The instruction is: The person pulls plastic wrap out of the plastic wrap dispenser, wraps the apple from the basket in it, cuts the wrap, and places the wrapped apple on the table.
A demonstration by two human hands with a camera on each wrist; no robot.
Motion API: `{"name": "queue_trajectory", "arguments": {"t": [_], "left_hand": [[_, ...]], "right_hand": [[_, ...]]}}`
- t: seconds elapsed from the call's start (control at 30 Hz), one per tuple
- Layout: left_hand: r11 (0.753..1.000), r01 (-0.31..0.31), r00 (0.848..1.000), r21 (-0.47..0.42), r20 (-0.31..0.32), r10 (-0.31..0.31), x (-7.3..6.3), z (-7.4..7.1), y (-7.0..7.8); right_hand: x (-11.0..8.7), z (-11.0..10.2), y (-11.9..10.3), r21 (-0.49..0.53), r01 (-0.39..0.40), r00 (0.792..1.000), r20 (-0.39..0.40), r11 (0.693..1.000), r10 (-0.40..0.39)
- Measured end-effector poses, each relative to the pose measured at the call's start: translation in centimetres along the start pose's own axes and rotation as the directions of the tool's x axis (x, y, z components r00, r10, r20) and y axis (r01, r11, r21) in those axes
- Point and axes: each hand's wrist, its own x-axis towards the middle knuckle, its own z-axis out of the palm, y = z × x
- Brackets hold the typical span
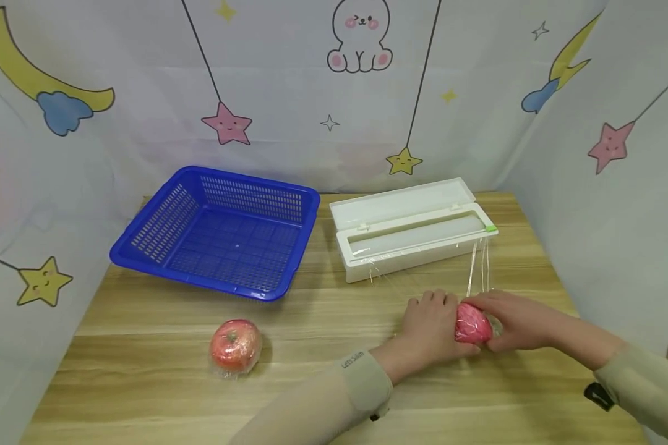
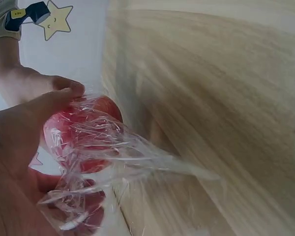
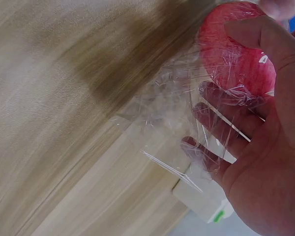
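A red apple [image 1: 473, 323] partly covered in clear cling film is between my two hands, over the right half of the table. My left hand [image 1: 434, 326] grips it from the left, its thumb lying along the fruit in the left wrist view. From the other side my right hand [image 1: 526, 318] holds the apple, thumb on the skin and fingers spread behind the film [image 3: 169, 93]. Loose crumpled film [image 2: 137, 157] trails off the apple in the left wrist view. In the head view, strands of film stretch up to the white cling film box [image 1: 417, 253], whose lid stands open.
A film-wrapped apple [image 1: 235, 346] sits on the wooden table [image 1: 145, 395] at front left. Behind it is a blue plastic basket [image 1: 289, 262]. Patterned white cloth [image 1: 289, 80] hangs along the back and both sides.
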Motion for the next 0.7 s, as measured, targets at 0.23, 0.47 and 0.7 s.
{"name": "queue_trajectory", "arguments": {"t": [0.23,0.47,0.7], "left_hand": [[0.997,-0.068,0.995,-0.038,-0.073,0.065,0.4,0.9,-0.8],[0.992,-0.081,0.995,-0.093,-0.067,0.074,1.1,1.1,-1.6],[0.990,-0.062,0.998,-0.126,-0.021,0.060,1.9,0.6,-2.6]], "right_hand": [[1.1,0.2,0.4,0.060,-0.063,0.994,0.090,0.996,0.057],[0.9,0.2,1.3,0.181,-0.141,0.985,0.128,0.973,0.119],[0.2,0.4,2.7,0.145,-0.141,0.985,0.116,0.979,0.125]]}}
